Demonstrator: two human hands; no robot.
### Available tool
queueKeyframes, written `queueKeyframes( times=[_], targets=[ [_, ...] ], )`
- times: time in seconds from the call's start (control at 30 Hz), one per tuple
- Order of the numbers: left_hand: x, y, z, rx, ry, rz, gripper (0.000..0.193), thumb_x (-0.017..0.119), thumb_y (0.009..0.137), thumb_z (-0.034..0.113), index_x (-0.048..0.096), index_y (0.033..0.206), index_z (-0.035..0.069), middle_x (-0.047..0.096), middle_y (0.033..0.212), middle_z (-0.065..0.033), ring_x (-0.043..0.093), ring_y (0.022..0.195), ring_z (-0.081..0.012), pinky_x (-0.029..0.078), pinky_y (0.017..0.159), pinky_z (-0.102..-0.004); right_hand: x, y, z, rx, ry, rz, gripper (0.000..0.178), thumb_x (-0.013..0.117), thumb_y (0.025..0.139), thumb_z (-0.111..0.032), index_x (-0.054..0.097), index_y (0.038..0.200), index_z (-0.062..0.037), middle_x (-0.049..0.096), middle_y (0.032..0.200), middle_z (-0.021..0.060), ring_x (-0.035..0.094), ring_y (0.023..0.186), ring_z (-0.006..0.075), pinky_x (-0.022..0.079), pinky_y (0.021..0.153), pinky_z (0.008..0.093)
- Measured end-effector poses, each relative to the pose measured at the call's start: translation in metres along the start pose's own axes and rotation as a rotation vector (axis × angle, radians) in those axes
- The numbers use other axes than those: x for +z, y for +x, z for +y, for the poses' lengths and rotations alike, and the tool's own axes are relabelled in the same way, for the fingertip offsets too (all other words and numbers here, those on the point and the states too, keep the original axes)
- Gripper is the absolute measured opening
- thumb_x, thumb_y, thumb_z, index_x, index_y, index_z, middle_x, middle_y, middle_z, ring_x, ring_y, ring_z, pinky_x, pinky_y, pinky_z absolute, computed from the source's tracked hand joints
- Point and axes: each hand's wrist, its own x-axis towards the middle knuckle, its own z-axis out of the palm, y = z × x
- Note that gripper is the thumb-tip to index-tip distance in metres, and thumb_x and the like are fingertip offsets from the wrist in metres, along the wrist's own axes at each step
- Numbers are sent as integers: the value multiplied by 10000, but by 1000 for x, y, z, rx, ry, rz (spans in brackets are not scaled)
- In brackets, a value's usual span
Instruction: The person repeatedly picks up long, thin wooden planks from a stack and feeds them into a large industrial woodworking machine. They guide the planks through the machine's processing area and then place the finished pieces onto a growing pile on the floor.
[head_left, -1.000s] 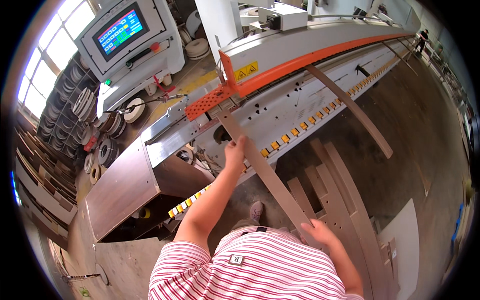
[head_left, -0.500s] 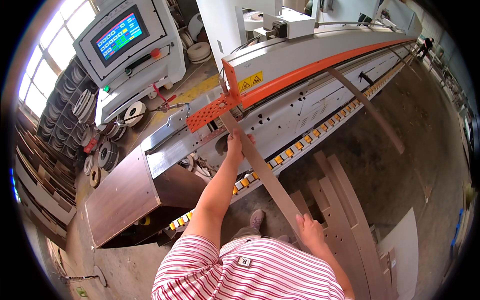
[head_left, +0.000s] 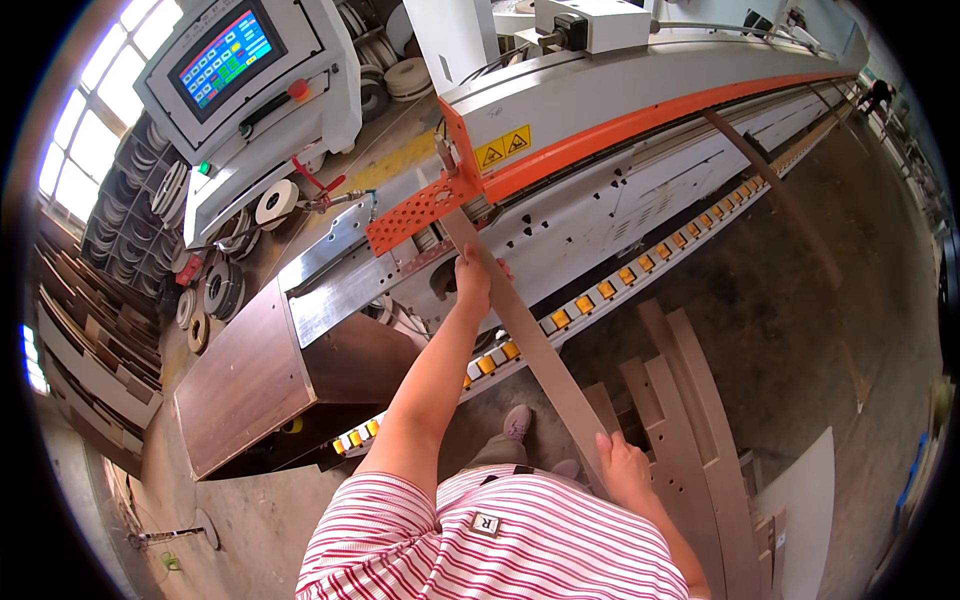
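Observation:
A long, narrow brown board [head_left: 540, 355] slants from the machine's infeed down toward my waist. My left hand [head_left: 474, 278] grips it near the far end, thumb on top and fingers curled beneath. Around the near part of the board closes my right hand [head_left: 625, 470], with the thumb on its upper face. The far end of the board lies under a perforated orange guard [head_left: 415, 217] of the edge-banding machine [head_left: 570, 115]. Beyond it, a second brown board [head_left: 785, 205] sticks out sideways from the machine, untouched by my hands.
A control panel [head_left: 228, 55] with a lit screen stands at the back left. Yellow and white rollers [head_left: 605, 290] line the machine's near side. Brown boards [head_left: 690, 430] are stacked at my right. A brown cabinet [head_left: 245, 375] sits at left. Another person [head_left: 877, 95] is far off.
The second board has travelled farther along the machine, to the right. My view has shifted slightly. Both hands keep their grip on the near board.

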Motion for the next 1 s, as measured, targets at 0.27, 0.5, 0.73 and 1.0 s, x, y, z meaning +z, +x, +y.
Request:
queueKeyframes(
  times=[0.27, 0.5, 0.73, 1.0],
  targets=[
    [31, 3, -3, -12, -29, 21, 396, 323, 1062, 431, 381, 1124, 44, 576, 847, -148, 605, 628, -249, 555, 562, -428, -12, 14, 23, -10, -28, 58, 487, 379, 1034, -429, 555, 891, 2, 649, 760, 293, 637, 735, 493, 502, 661, 578],
    [101, 22, -25, -43, -55, -16, 402, 332, 1056, 455, 408, 1106, 64, 586, 800, -138, 602, 627, -260, 558, 588, -436, -41, 41, 64, 26, -59, 150, 497, 379, 1035, -432, 570, 876, -1, 650, 782, 291, 637, 773, 489, 493, 690, 583],
    [71, 123, -61, 100, 264, -574, 300, 566, 957, 465, 563, 960, 165, 609, 825, 2, 631, 736, -194, 503, 550, -348, -57, 37, 56, -89, -123, 637, 340, 629, 885, -220, 574, 1154, -20, 594, 1158, 176, 575, 1109, 336, 458, 916, 490],
    [28, -110, -75, 811, 762, -565, 350, 508, 1020, 163, 413, 1321, 13, 604, 1066, -120, 578, 966, -192, 449, 896, -322, 65, -97, 135, 42, 89, 521, 313, 617, 882, -168, 540, 1153, -32, 534, 1192, 142, 537, 1127, 342, 424, 984, 476]
  ],
)
